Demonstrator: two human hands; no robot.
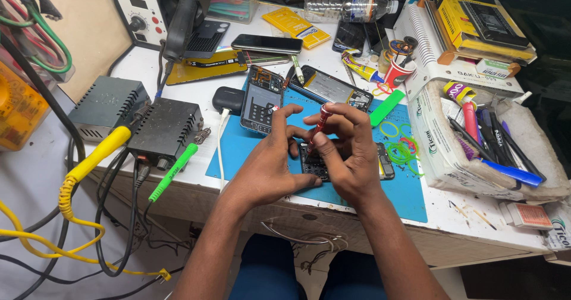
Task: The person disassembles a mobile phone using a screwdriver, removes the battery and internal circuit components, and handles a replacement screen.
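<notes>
Resting on the blue rectangular work mat (250, 151), one opened dark phone body (318, 164) lies under both hands. The left hand (270, 160) presses flat on the phone's left end, fingers spread wide. The right hand (351, 151) pinches a slim red metal screwdriver (319, 126) upright over the phone. Right of the phone on the mat, a loose cluster of green and red rubber bands (401, 148) leaves little room toward the mat's edge. Beyond the hands, two more opened phones (262, 100) lie at the mat's far edge.
</notes>
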